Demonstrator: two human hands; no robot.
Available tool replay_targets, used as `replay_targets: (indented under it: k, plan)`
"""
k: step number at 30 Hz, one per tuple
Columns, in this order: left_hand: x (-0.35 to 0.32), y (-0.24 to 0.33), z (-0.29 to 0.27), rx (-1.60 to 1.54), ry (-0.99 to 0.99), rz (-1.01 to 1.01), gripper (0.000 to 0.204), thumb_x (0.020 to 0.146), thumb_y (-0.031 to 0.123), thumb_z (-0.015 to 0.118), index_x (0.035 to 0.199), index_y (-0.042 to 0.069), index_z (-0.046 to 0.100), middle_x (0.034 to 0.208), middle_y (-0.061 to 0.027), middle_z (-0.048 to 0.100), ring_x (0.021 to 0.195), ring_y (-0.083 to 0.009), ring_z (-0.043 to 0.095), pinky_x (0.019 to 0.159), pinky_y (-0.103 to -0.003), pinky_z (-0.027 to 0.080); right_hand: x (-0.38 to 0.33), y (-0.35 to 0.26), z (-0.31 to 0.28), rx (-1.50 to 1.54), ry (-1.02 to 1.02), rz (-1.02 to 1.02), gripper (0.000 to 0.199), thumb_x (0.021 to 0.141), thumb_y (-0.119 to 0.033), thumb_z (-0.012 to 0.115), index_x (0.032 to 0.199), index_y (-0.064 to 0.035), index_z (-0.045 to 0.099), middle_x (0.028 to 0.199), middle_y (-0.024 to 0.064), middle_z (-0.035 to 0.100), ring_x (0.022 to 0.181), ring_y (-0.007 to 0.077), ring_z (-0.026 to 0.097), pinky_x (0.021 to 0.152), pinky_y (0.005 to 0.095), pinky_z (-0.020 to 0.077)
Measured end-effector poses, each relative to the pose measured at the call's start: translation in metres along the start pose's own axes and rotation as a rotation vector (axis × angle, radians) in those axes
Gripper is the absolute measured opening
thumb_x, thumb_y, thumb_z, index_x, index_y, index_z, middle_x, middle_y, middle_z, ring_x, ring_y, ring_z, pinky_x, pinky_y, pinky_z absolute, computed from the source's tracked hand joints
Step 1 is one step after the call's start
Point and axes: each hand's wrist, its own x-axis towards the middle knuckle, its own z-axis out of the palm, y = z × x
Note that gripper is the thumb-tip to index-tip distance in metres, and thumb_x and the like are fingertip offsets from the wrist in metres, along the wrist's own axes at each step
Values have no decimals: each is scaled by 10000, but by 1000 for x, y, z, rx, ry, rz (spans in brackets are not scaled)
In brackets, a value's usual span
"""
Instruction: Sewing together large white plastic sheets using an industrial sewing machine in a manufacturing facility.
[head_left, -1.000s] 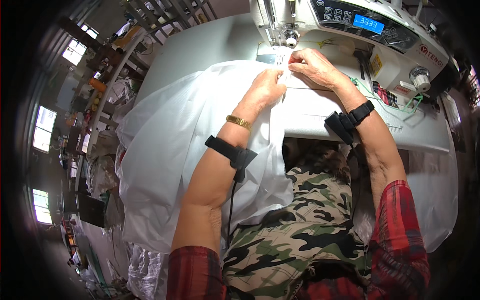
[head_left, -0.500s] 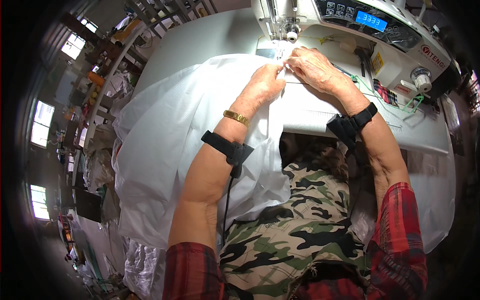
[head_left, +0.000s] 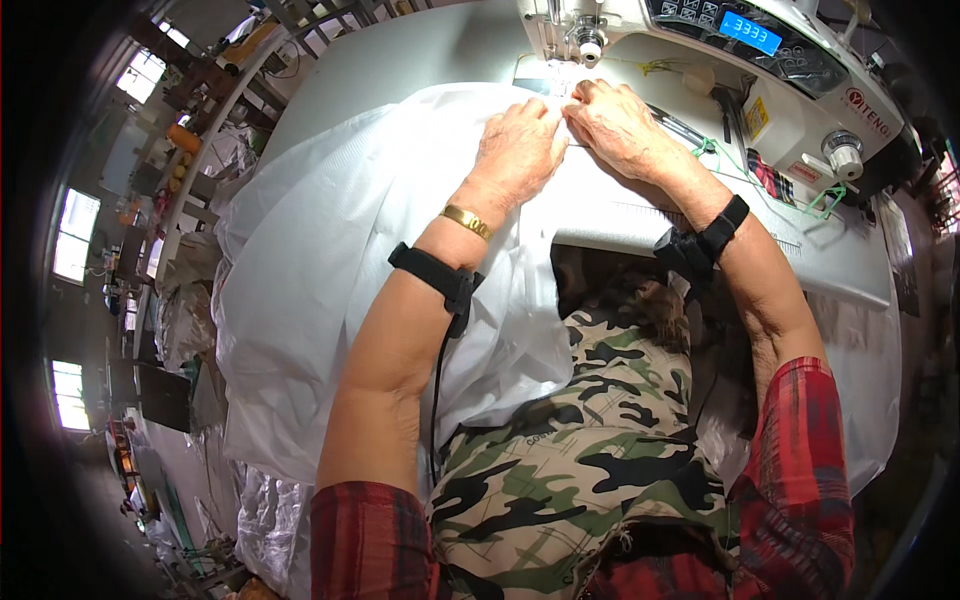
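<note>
A large sheet of thin white fabric (head_left: 330,230) spreads over the left of the sewing table and hangs down over my lap. My left hand (head_left: 522,150) is closed on its right edge, just in front of the needle area of a white sewing machine (head_left: 640,45). Close beside it, my right hand (head_left: 620,125) pinches the same edge with thumb and fingers. The fingertips of both hands nearly meet there. Glare and my fingers hide how the edge lies under the presser foot.
A lit blue display (head_left: 750,33) and a round handwheel (head_left: 843,153) are on the machine. Green cord (head_left: 826,203) and a plaid cloth scrap (head_left: 771,182) lie by its base. A ruler scale (head_left: 640,210) runs along the table front. Cluttered shelving stands at the left.
My left hand has turned and shifted up and left along the fabric edge, its fingers now curled over it. My right hand has barely moved. The whole view has shifted slightly.
</note>
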Motion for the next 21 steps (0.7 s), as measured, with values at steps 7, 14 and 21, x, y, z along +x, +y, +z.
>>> replay_targets:
  k: [7,14,21]
  plan:
    - [4,-13,4,-101,-125,2,448,976,335,579,1333,69,524,1222,-170,573,1152,-346,565,1007,-451,460,6,-4,12,-89,38,29,193,920,-170,569,877,4,643,1009,195,620,986,348,611,863,475,480]
    - [0,-14,3,-126,-99,16,475,978,375,580,1336,67,524,1239,-189,563,1163,-360,558,1014,-463,456,5,-9,15,-105,13,57,188,909,-166,586,923,13,644,1027,213,617,1017,361,606,877,463,473]
    - [6,-20,8,-126,-38,49,470,965,386,590,1329,90,554,1227,-187,593,1175,-357,562,1007,-463,467,4,-7,15,-90,1,53,205,922,-190,590,982,0,635,1041,216,613,1038,362,598,919,462,461]
